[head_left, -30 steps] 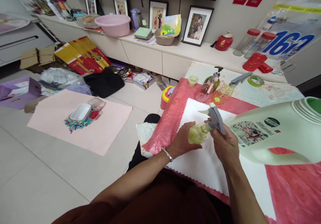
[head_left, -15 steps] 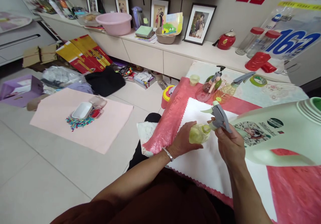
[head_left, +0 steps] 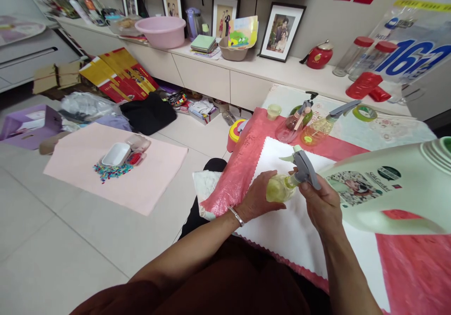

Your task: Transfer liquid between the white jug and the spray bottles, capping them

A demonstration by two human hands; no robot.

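My left hand [head_left: 260, 195] is wrapped round a small clear yellowish spray bottle [head_left: 276, 189], which lies tilted over a white cloth [head_left: 282, 237]. My right hand [head_left: 322, 202] grips the grey trigger spray head [head_left: 306, 168] at the bottle's neck; its nozzle end is pale green. Head and neck meet, though I cannot tell whether the thread is engaged. Just right of my right hand is a large pale green jug [head_left: 401, 178] with its mouth uncapped. Beyond the cloth stand a pinkish spray bottle [head_left: 287, 129] and another yellow spray bottle [head_left: 317, 129].
A small pale cup [head_left: 273, 112] and a roll of green tape [head_left: 365, 113] sit at the table's far side. On the floor to the left, a pink sheet [head_left: 155, 178] bears a white dish [head_left: 116, 154] and scattered coloured bits. A pink basin [head_left: 160, 32] rests on the long cabinet.
The spray head has moved left and down onto the bottle's neck, closing the visible gap, with my right hand following. My left hand stays nearly in place.
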